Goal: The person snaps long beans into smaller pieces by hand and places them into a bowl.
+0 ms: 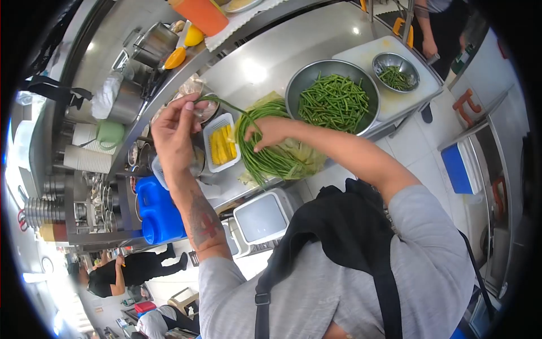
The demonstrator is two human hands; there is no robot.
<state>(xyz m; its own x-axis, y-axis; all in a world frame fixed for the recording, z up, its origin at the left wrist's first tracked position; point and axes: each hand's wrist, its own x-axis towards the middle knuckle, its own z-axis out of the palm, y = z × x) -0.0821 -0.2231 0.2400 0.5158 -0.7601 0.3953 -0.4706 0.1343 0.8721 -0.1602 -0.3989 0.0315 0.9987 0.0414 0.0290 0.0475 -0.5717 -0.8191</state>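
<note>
the left hand (176, 131) has its fingers closed on the end of some long beans (265, 161), whose bundle lies at the desk's (248, 62) near edge. the right hand's (275, 131) fingers curl over the bundle; whether they grip it, i cannot tell. a white basket (224, 168) and metal basin (289, 97) flank it.

Head view, one: worn on my head; wide; facing forward and down; fingers (179, 104) near, table (243, 65) below.
</note>
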